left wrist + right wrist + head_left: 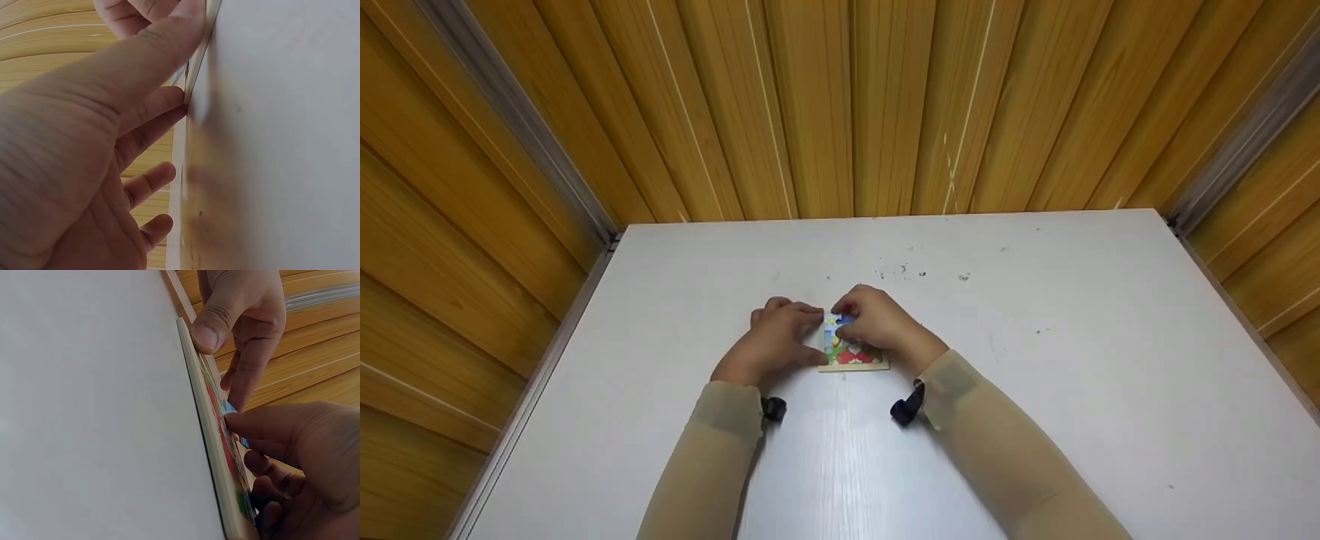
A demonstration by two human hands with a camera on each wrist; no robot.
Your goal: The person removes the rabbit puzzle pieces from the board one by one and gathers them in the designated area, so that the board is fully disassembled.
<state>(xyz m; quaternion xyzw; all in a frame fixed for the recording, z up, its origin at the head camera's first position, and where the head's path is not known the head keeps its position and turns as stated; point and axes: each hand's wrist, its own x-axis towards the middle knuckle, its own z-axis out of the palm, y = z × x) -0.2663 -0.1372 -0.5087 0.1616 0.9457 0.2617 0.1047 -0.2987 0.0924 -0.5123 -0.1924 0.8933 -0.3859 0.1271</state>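
Observation:
A small wooden jigsaw puzzle board with a colourful picture lies flat on the white table. At its left side my left hand holds it, thumb on the near corner and a forefinger at the far corner. The other left fingers stick out free in the left wrist view. Over the upper right of the board, my right hand pinches a blue puzzle piece between thumb and forefinger. In the right wrist view the piece stands tilted at the picture's surface. Much of the board's right half is hidden by the right hand.
The white table carries dark scuff marks beyond the hands. Wood-look panel walls enclose its back and sides, with grey metal posts in the corners. A dark strap sits at the right wrist.

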